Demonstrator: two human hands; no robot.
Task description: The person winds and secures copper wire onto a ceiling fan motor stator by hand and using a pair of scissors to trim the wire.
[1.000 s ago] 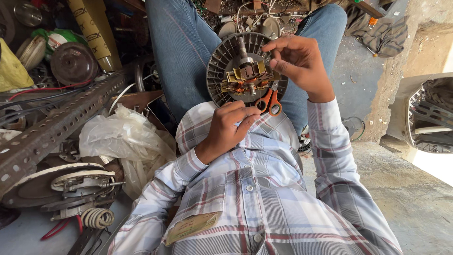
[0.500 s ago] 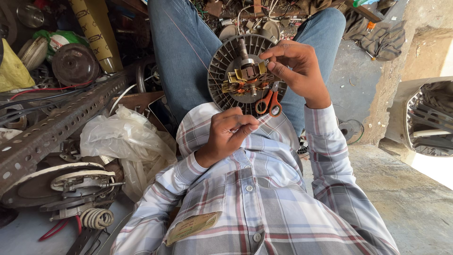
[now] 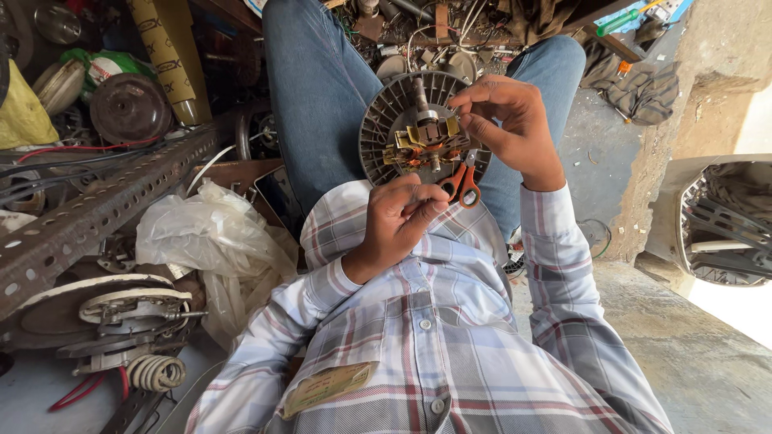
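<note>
Head view: person in a plaid shirt (image 3: 434, 337) and jeans (image 3: 322, 96) sits amid workshop clutter, both hands raised over the lap.
Motor part: round grey finned disc (image 3: 386, 120) with copper windings and a short shaft at its centre rests upright against the knees, between the two hands.
Right hand: hand (image 3: 515, 128) is closed narrow, its fingertips (image 3: 470, 108) pinching at the brass fittings on the upper right of the disc.
Left hand: hand (image 3: 402, 221) is curled just below the disc, holding a small tool with orange handles (image 3: 462, 185); the tool's tip meets the disc's lower edge.
Left of the lap: crumpled clear plastic bag (image 3: 201, 241), a perforated steel angle bar (image 3: 104, 209) and a dismantled motor with coiled wire (image 3: 129, 321).
Right edge: concrete floor (image 3: 683, 354), a grey cloth (image 3: 639, 84).
</note>
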